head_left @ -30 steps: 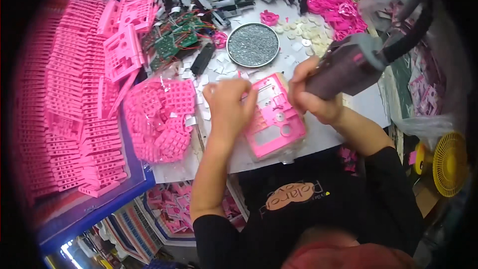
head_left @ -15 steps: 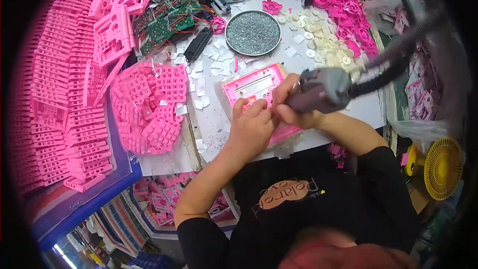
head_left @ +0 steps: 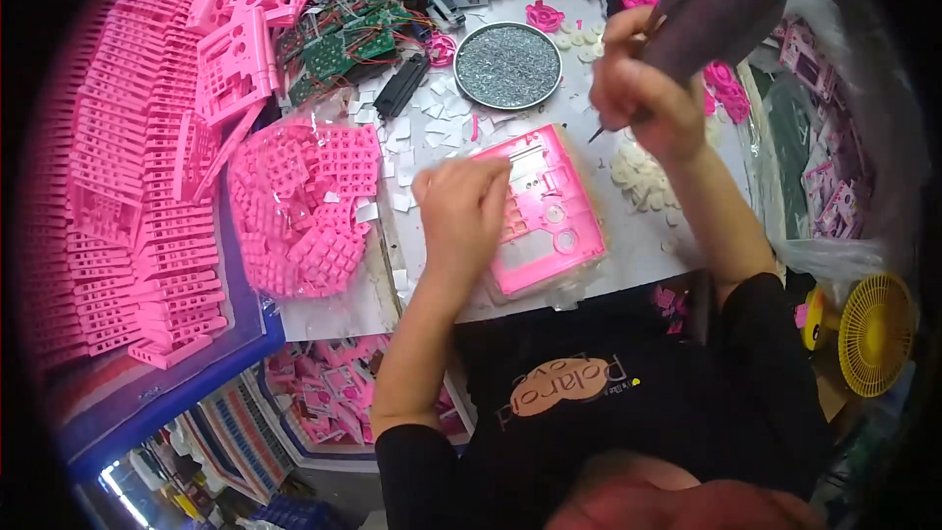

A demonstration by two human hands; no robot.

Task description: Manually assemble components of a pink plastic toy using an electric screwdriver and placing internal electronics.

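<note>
A pink plastic housing (head_left: 581, 232) lies on the white table, its ribbed inner side up, with a silvery rod and round openings showing. Over its left edge is my left hand (head_left: 459, 211), fingers curled and pressed together. Whatever these fingers hold, if anything, is hidden. My right hand (head_left: 653, 98) grips a dark electric screwdriver (head_left: 716, 15), raised to the right of the housing. The thin bit points down at the table and touches nothing. Beyond the housing, a round metal tray (head_left: 508, 107) holds many small screws.
Pink housings (head_left: 147, 196) are stacked at the left, beside a clear bag of pink keypads (head_left: 304, 206). Green circuit boards (head_left: 343, 44) and black parts (head_left: 402, 86) lie at the back. Cream discs (head_left: 643, 180) are heaped at the right, with a yellow fan (head_left: 873, 334) beyond.
My right hand has lifted the screwdriver off the housing, up and to the right. My left hand has drawn back to the housing's left edge, uncovering its middle.
</note>
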